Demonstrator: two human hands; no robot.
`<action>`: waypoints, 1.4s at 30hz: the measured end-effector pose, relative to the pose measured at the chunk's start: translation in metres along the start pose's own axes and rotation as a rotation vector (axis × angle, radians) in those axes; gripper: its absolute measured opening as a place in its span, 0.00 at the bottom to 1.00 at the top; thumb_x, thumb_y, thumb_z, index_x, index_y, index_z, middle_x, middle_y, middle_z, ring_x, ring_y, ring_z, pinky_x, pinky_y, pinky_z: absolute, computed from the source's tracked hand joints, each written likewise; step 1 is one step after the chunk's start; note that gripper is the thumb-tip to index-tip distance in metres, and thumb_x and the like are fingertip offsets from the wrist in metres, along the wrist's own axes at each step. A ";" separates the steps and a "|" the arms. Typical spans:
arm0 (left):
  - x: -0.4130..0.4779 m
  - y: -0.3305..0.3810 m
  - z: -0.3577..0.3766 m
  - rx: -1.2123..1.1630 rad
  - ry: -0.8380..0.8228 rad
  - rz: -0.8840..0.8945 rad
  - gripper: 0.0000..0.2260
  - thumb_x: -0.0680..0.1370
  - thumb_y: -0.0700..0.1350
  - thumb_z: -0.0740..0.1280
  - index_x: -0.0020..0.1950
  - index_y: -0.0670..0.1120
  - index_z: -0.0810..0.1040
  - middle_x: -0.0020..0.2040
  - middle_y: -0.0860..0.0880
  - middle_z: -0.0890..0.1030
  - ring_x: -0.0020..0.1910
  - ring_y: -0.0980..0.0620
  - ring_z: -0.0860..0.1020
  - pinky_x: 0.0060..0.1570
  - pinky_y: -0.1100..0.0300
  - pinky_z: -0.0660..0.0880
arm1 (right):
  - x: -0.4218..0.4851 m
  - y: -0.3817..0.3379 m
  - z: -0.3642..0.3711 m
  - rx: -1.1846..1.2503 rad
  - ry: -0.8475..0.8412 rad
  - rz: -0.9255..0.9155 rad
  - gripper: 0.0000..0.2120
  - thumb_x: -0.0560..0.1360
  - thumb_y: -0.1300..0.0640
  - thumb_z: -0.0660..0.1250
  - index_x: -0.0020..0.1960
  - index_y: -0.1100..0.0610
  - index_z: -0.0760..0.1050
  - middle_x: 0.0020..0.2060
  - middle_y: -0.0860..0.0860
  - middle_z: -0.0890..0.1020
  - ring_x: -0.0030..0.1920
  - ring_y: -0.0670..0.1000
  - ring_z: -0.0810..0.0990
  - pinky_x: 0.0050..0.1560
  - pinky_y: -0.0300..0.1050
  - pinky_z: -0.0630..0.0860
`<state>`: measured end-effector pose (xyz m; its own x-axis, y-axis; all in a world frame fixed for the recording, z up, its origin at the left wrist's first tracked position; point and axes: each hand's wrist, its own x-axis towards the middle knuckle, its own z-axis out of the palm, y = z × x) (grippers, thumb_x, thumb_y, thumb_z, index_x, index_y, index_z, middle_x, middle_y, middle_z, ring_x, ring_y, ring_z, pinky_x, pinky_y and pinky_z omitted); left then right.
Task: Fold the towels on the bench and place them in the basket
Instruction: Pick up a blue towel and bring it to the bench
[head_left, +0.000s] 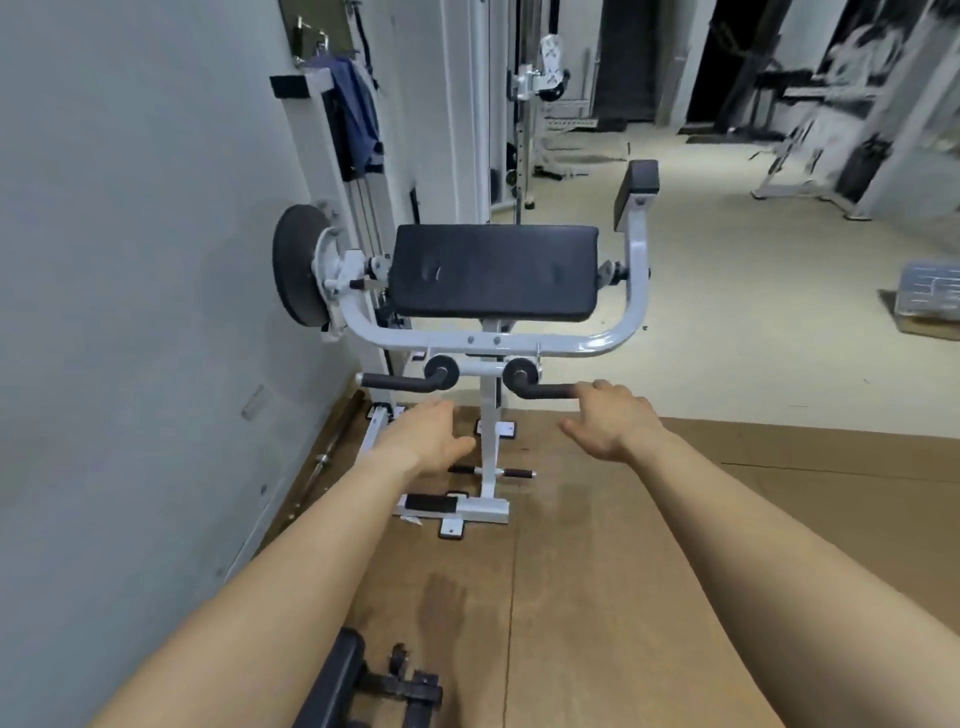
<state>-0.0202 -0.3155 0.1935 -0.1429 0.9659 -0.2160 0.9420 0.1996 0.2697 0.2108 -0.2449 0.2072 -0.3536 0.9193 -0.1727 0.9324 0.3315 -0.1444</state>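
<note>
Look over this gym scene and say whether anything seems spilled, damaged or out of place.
A dark blotchy stain marks the brown floor board in the lower middle of the view, like a dried spill. Nothing else looks damaged.

A pale grey wall (130, 260) runs down the left of a gym. A white-framed exercise machine (636, 291) with a black pad (493, 270) stands at the far edge of brown floor boards (597, 545). A dark weight disc (293, 265) sits on its left side, near the wall. A barbell (324, 457) lies along the wall's foot. Beyond, a cream floor (727, 322) stretches to a far white cable machine (540, 83) and a dark doorway (722, 62). More white-framed equipment (795, 161) stands blurred at far right, in flat, cool light.
</note>
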 end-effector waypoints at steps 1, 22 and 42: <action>0.014 0.015 -0.001 0.007 0.001 0.022 0.26 0.79 0.57 0.65 0.74 0.48 0.67 0.72 0.47 0.71 0.68 0.45 0.73 0.65 0.48 0.72 | 0.007 0.017 -0.008 0.004 0.011 0.025 0.25 0.79 0.42 0.58 0.72 0.52 0.67 0.67 0.55 0.73 0.66 0.59 0.72 0.63 0.56 0.70; 0.417 0.275 -0.004 0.020 -0.104 0.383 0.28 0.78 0.57 0.63 0.76 0.49 0.64 0.71 0.48 0.70 0.65 0.46 0.74 0.59 0.47 0.75 | 0.264 0.312 -0.090 0.007 -0.003 0.379 0.27 0.81 0.44 0.57 0.77 0.52 0.62 0.72 0.53 0.69 0.71 0.58 0.67 0.67 0.56 0.64; 0.761 0.532 0.007 0.013 -0.107 0.246 0.26 0.79 0.56 0.63 0.75 0.50 0.65 0.70 0.49 0.69 0.62 0.48 0.74 0.55 0.52 0.73 | 0.572 0.612 -0.175 0.020 -0.030 0.245 0.28 0.81 0.44 0.58 0.78 0.52 0.61 0.71 0.54 0.69 0.69 0.58 0.69 0.65 0.54 0.67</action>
<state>0.3744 0.5247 0.1658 0.1235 0.9621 -0.2431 0.9482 -0.0422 0.3147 0.5924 0.5210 0.1909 -0.1194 0.9650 -0.2333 0.9890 0.0949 -0.1135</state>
